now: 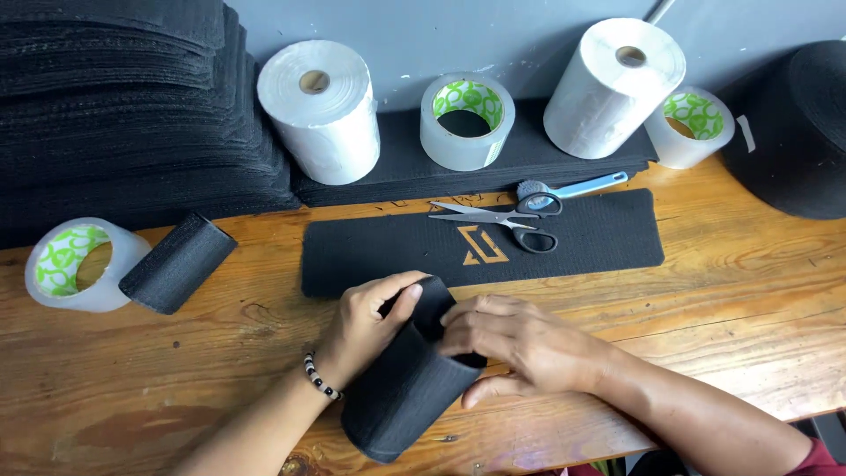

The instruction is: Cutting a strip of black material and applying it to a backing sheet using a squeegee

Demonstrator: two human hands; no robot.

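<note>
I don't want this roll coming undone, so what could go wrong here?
The black mesh roll is held only by both hands: left hand, right hand. Easing either grip may let it spring open. It also lies near the table edge and could roll off. The nearest clear tape roll sits well beyond the left hand.

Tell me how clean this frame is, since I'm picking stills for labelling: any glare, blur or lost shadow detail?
Head view: soft, even daylight, no harsh glare; left hand and right hand sharp on the black roll; the stacked black mats sink into near-featureless dark; the white rolls run bright but keep their edges; slight wide-angle bowing at the table edges.
</note>
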